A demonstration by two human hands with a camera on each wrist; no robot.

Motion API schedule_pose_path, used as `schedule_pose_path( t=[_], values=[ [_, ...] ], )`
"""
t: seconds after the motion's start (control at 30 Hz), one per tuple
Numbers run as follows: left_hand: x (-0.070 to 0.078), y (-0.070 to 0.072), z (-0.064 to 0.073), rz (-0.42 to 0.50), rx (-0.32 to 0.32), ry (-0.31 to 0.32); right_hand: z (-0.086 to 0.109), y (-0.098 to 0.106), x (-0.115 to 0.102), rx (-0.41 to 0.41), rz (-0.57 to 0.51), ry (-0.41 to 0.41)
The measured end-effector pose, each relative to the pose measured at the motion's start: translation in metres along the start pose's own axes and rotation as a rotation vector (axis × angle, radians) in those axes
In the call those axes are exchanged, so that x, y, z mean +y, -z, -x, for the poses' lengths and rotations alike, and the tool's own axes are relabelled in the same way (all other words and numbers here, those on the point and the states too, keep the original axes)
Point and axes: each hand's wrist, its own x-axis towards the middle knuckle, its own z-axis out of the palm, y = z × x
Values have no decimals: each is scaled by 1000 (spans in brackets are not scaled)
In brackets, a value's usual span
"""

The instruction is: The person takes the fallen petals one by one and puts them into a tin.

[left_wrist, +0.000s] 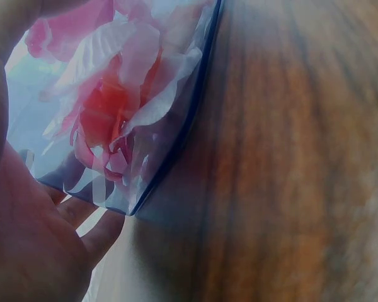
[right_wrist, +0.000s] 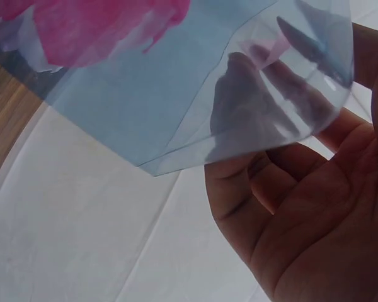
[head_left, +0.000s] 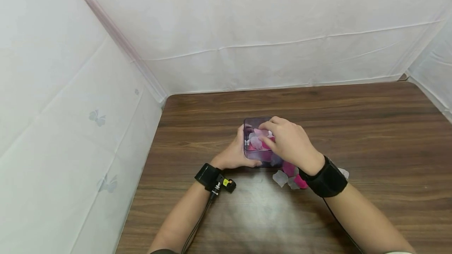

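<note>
A clear, purple-tinted plastic box [head_left: 251,155] stands on the table with pink and white fabric petals [head_left: 256,142] inside. My left hand [head_left: 231,155] grips it from the left, thumb along the near side and fingers round the far side. In the left wrist view, layered petals [left_wrist: 107,113] show through the box wall. Over the right side of the box, my right hand [head_left: 291,140] reaches inside with bent fingers. Through the clear wall in the right wrist view, its fingertips pinch a pale pink petal [right_wrist: 274,51]. A larger pink petal [right_wrist: 107,31] lies nearby.
Several loose petals lie beside the box, among them a white petal [head_left: 280,178] and a magenta petal [head_left: 301,182], partly under my right wrist. Another pale petal [head_left: 343,173] shows beyond the wristband. White sheeting [head_left: 247,66] borders the wooden table [head_left: 381,144].
</note>
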Motion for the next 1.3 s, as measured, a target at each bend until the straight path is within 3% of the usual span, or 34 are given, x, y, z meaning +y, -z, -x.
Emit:
schedule_pose_path(
  t=[0.53, 0.8, 1.07, 1.3],
  values=[
    [1, 5, 2, 7, 16, -28, 4, 14, 9, 4, -65, -37],
    [3, 3, 2, 39, 19, -4, 21, 28, 51, 94, -106, -162],
    [5, 3, 3, 43, 20, 6, 50, 23, 95, -92, -44, -283],
    [4, 3, 2, 40, 21, 18, 55, -1, 119, -232, -39, -199]
  ],
)
